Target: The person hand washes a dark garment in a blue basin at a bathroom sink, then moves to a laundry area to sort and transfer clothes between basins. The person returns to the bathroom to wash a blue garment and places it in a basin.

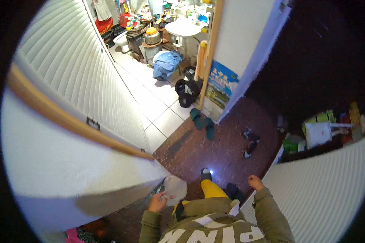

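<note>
My left hand (157, 202) is closed on the edge of a whitish, translucent plastic bag (175, 189), which hangs beside the corner of the white wall. On the other side, near the ribbed white panel, my right hand (255, 182) is curled and seems to hold nothing, though its palm is hidden. Between the hands a leg in yellow trousers (212, 190) reaches forward over the dark red floor, its foot in a dark slipper (206, 173). A bright spot of light shines beside that foot.
Green slippers (196, 119) lie by the doorway of a tiled bathroom. Inside are a washbasin (185, 27), a blue cloth heap (167, 64) and a black bag (187, 92). Dark shoes (251, 145) rest on the red floor. A folding door (79, 70) stands left; packed goods (318, 133) lie right.
</note>
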### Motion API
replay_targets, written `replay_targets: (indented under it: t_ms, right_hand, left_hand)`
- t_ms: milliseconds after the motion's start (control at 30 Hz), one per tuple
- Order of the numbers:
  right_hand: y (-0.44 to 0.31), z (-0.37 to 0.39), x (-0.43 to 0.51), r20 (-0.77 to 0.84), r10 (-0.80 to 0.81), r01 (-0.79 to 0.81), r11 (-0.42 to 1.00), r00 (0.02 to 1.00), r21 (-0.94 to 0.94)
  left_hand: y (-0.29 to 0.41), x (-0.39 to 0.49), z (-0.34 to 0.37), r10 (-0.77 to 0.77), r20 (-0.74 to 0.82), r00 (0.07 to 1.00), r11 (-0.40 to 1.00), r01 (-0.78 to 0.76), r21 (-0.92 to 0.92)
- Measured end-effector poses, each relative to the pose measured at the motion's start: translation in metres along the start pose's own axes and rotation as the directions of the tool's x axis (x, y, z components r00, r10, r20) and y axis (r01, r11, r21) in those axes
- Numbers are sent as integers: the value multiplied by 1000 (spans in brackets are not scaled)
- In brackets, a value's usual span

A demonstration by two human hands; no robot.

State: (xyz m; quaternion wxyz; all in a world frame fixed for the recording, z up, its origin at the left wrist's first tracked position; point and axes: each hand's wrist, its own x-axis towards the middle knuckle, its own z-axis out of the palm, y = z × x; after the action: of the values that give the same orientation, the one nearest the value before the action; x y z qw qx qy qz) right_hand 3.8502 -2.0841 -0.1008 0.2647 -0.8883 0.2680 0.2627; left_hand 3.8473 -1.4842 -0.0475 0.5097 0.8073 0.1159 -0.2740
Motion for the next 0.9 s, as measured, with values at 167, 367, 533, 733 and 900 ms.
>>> replay_targets:
  t_ms: [167,367,533,733,900]
  right_hand:
    - [-187,-117,99,74,-144,142,989,987,40]
    - [-300,-97,244,233,-209,214,977,950,1]
    - [-439,-89,324,339,-341,425,880,877,-211]
    - [-597,-87,440,376,-112,165,980,920,-110]
    - [-721,-56,533,257,-318,203,898,913,391]
  left_hand:
    - [149,39,-5,101,-147,984,990,-84,117]
    - [175,121,-63,-89,-308,947,994,104,32]
    - [171,229,-128,-340,-331,880,934,274,-229]
    - [297,376,-269,-272,-349,897,962,240,-134]
    - [329,485,-360,-97,-414,905,989,135,65]
